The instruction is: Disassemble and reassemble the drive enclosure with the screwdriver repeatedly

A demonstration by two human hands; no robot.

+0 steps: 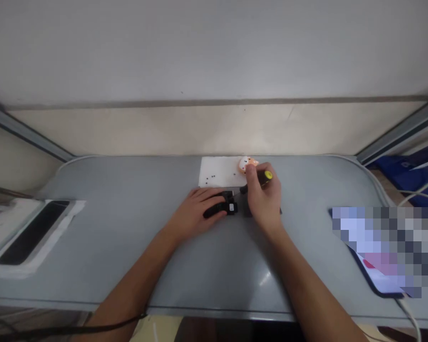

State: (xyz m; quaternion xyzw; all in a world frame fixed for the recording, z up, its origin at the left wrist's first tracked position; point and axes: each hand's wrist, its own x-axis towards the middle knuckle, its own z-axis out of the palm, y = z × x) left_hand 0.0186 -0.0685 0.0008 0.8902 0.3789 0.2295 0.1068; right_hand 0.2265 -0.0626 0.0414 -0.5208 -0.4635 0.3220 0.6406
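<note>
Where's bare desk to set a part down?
Left: between the black panel and left hand. Right: between the right hand and phone. Crowded: the middle, where black device, screwdriver, white sheet and figurine bunch together.

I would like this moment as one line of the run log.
left hand: holds black device; right hand: holds screwdriver, shaft toward black device; nearby: white paper, small dark pieces

Pale wall (pixel 214 52), grey tabletop (pixel 128 183), faint glare (pixel 266 278)

Dim, slightly blurred; glare on tabletop (pixel 214 270)
</note>
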